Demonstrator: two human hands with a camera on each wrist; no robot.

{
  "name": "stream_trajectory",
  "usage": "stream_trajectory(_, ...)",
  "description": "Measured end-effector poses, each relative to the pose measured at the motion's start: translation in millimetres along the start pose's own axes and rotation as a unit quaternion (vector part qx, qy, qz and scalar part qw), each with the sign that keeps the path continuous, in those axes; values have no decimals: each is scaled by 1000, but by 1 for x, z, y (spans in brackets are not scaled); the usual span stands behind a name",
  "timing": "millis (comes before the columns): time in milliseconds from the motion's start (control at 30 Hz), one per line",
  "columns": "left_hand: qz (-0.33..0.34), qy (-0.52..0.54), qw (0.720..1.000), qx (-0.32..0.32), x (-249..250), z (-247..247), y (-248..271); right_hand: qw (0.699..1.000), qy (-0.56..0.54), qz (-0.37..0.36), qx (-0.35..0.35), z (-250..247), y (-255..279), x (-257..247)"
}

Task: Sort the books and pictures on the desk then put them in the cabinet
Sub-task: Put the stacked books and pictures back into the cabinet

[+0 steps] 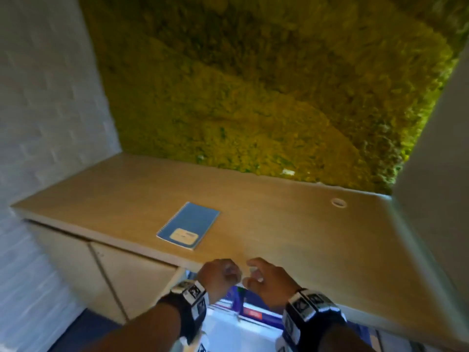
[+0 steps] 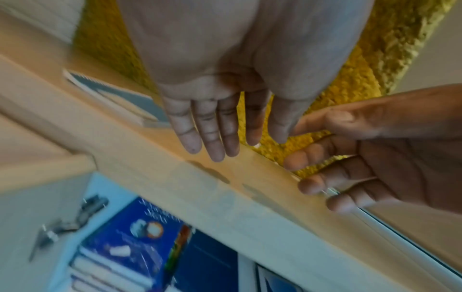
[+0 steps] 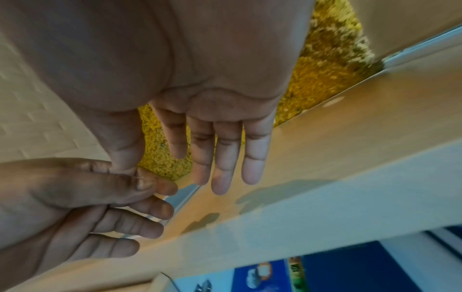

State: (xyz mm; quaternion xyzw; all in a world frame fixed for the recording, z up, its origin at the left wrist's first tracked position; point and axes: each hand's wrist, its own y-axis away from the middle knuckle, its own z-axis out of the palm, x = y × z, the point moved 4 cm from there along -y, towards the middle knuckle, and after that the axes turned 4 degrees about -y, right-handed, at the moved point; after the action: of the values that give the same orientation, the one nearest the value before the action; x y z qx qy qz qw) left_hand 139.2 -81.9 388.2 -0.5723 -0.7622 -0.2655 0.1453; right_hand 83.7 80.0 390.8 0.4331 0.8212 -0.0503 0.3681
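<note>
A blue spiral notebook (image 1: 189, 226) (image 2: 120, 94) lies flat on the wooden desk (image 1: 291, 224), left of centre near the front edge. My left hand (image 1: 220, 273) (image 2: 217, 126) and right hand (image 1: 264, 278) (image 3: 217, 150) hover side by side at the desk's front edge, a little to the right of the notebook. Both hold nothing and their fingers are relaxed. Below the desk edge the cabinet stands open, with blue-covered books (image 1: 250, 311) (image 2: 140, 237) (image 3: 325, 276) stacked inside.
Closed cabinet doors (image 1: 83, 270) run under the desk to the left. A round cable hole (image 1: 338, 202) sits at the desk's back right. A mossy green wall (image 1: 253, 85) backs the desk, with a white brick wall (image 1: 38, 97) on the left and a white panel (image 1: 444, 148) on the right.
</note>
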Motion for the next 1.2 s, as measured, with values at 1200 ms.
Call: stream_trajectory(1200, -126, 424, 897, 3, -103, -36, -52, 953, -240, 178, 45, 43, -71, 5)
